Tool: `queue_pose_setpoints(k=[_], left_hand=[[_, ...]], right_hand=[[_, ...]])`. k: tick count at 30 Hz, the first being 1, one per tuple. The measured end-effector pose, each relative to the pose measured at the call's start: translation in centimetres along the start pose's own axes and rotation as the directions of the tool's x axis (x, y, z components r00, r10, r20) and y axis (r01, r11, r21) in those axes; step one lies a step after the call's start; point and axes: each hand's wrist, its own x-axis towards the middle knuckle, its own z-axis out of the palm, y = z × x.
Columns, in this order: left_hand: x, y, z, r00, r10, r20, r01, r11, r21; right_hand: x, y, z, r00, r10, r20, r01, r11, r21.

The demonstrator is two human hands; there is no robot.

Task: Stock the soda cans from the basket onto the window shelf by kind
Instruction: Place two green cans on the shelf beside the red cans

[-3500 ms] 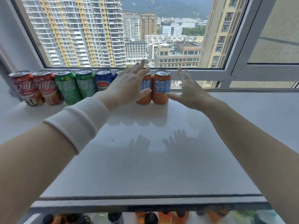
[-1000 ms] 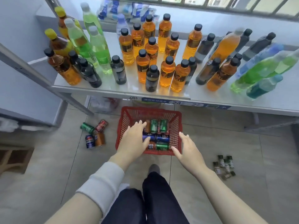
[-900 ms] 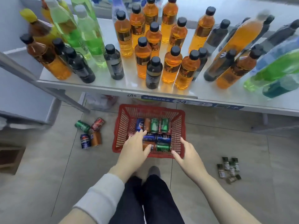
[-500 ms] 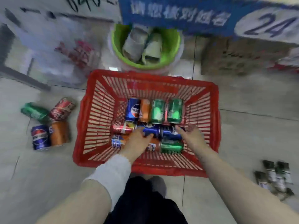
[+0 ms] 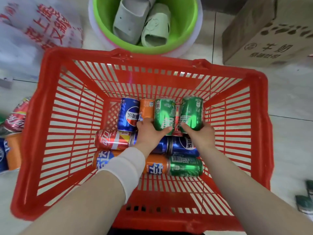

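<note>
I look straight down into a red plastic basket point(image 5: 55, 126) on the floor. My left hand point(image 5: 149, 133) grips a green can point(image 5: 164, 114) and my right hand point(image 5: 198, 134) grips a second green can point(image 5: 192, 112), both at the far end of the basket. Beside them lie a blue can point(image 5: 127, 114) and an orange can point(image 5: 146, 107). Nearer me lie a red can point(image 5: 111, 139), another blue can point(image 5: 184, 146), an orange can point(image 5: 155, 167) and a third green can point(image 5: 186, 167). The window shelf is out of view.
Behind the basket stands a green basin point(image 5: 186, 31) holding slippers. A cardboard box point(image 5: 267, 33) is at the upper right and a white plastic bag point(image 5: 33, 28) at the upper left. Loose cans point(image 5: 13, 138) lie on the floor to the left.
I turned from the window shelf down to the floor basket. Both hands moved past the blue cans to the far end, and each now grips a green can.
</note>
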Motion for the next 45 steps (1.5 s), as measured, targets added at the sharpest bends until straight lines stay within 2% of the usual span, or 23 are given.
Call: queue_pose_setpoints(k=[3, 8, 11, 15, 24, 26, 31, 33, 37, 41, 45], left_hand=[[-0.1, 0.4, 0.2, 0.999, -0.013, -0.036, 0.012, 1.000, -0.019], [-0.8, 0.2, 1.1, 0.992, 0.020, -0.126, -0.039, 0.988, -0.149], [-1.1, 0.2, 1.8, 0.992, 0.045, -0.115, -0.072, 0.967, -0.244], [-0.4, 0.7, 2.5, 0.996, -0.002, -0.090, -0.028, 0.944, -0.330], [-3.0, 1.8, -0.7, 0.974, -0.104, -0.201, -0.014, 0.857, -0.514], [-5.9, 2.0, -2.2, 0.967, -0.104, -0.231, -0.030, 0.858, -0.513], [-16.0, 2.7, -7.3, 0.962, -0.084, -0.262, -0.049, 0.885, -0.462], [-21.0, 3.3, -10.0, 0.965, -0.023, -0.263, -0.086, 0.915, -0.394], [-31.2, 5.3, -15.8, 0.955, 0.107, -0.277, -0.199, 0.923, -0.328], [-41.4, 8.9, -21.4, 0.949, 0.185, -0.254, -0.275, 0.880, -0.386], [-49.8, 13.3, -26.5, 0.905, 0.252, -0.342, -0.402, 0.765, -0.503]], right_hand=[[0.3, -0.4, -0.3, 0.999, 0.039, 0.032, -0.042, 0.993, 0.109], [-0.1, -0.3, -0.9, 0.989, 0.105, 0.107, -0.132, 0.951, 0.281], [-0.3, -0.1, -0.9, 0.982, 0.146, 0.117, -0.178, 0.917, 0.357], [-0.5, 0.0, -1.2, 0.976, 0.188, 0.113, -0.219, 0.847, 0.484], [-3.7, -1.8, -3.3, 0.976, 0.213, 0.052, -0.202, 0.776, 0.598], [-6.0, -2.8, -4.9, 0.981, 0.190, 0.040, -0.175, 0.777, 0.605], [-14.2, -5.1, -10.2, 0.994, 0.093, -0.049, -0.057, 0.868, 0.493], [-18.1, -6.3, -13.1, 0.998, 0.038, -0.055, -0.012, 0.908, 0.418], [-26.1, -9.9, -19.9, 0.995, -0.100, 0.020, 0.085, 0.923, 0.375], [-34.4, -14.6, -27.0, 0.960, -0.266, 0.088, 0.212, 0.894, 0.395], [-41.6, -18.9, -32.7, 0.928, -0.366, 0.072, 0.299, 0.846, 0.442]])
